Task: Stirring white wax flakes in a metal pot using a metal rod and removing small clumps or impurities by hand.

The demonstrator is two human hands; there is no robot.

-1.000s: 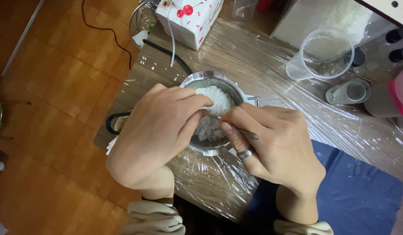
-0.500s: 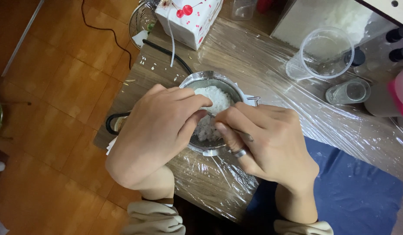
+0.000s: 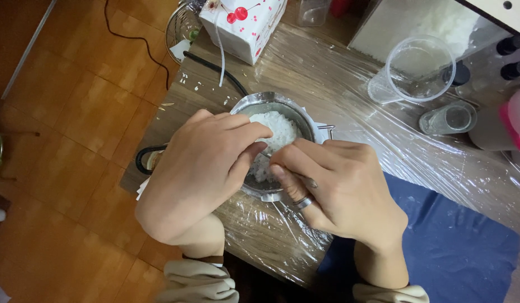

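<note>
At far left, bare wooden floor (image 3: 75, 112) runs beside the desk (image 3: 305, 73), whose wood-grain top is covered with clear plastic film. A black cable (image 3: 215, 67) crosses the desk's near-left corner area, and a black loop of cable or handle (image 3: 141, 159) shows at the desk edge beside the left wrist. A white carton with red cherry print (image 3: 246, 22) stands at the top, beyond the work area.

The left hand (image 3: 198, 168) lies over the left rim of a small metal pot (image 3: 305, 120), fingers curled with the thumb and fingertips drawn together above the contents; whether anything is pinched between them cannot be told. The pot sits on the desk near its front edge, between the two hands, and holds a heap of white flakes (image 3: 277, 132).

The right hand (image 3: 338, 188) rests against the pot's near-right rim, closed around a thin dark stick-like tool (image 3: 307, 180) whose working end is hidden. A ring (image 3: 303, 202) is worn on one finger. The two hands are close together, nearly touching over the pot.

Further right, a clear plastic measuring cup (image 3: 420, 62) and a small glass (image 3: 448, 119) stand well apart from the pot. A pink-and-white container (image 3: 509, 126) is at the right edge. A blue cloth (image 3: 462, 235) lies at lower right.
</note>
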